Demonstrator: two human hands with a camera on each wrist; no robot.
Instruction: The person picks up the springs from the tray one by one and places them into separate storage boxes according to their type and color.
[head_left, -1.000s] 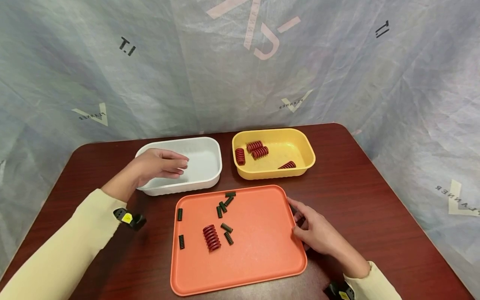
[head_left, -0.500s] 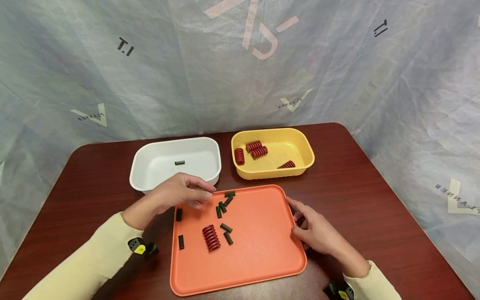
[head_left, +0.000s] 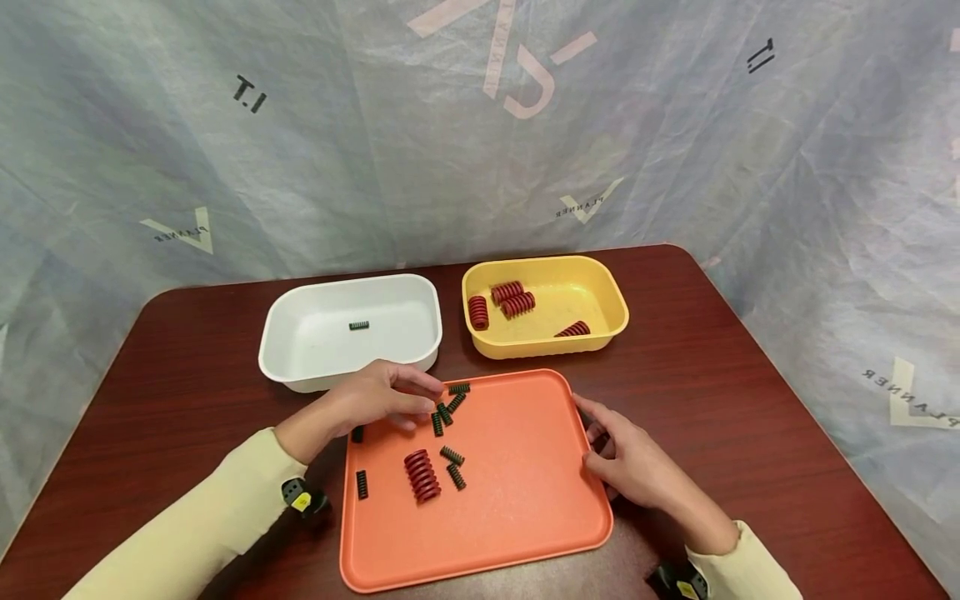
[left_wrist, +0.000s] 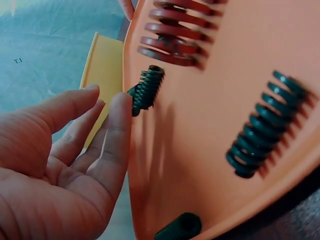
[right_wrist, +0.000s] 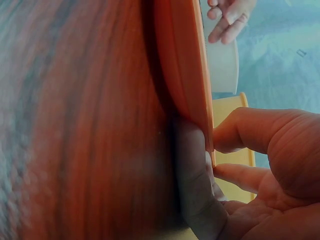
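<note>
My left hand (head_left: 375,398) hovers at the far left part of the orange tray (head_left: 525,500), holding nothing, with thumb and fingers apart. Its fingertips are right by a cluster of small dark green springs (head_left: 437,423). One large red spring (head_left: 422,476) lies nearer the tray's middle, beside two more green ones. In the left wrist view a green spring (left_wrist: 267,125) lies close to the tray's left rim. My right hand (head_left: 633,462) grips the tray's right edge; in the right wrist view its thumb and fingers (right_wrist: 192,165) pinch the rim.
Behind the tray stands a white bin (head_left: 315,337) with one green spring (head_left: 359,326) inside. To its right, a yellow bin (head_left: 558,292) holds several red springs (head_left: 518,305). All rest on a dark red wooden table (head_left: 712,375), with a grey curtain (head_left: 465,167) behind.
My left hand has moved from over the white bin down and right to the tray's green springs. A green spring now shows in that bin. My right hand stays on the tray edge.
</note>
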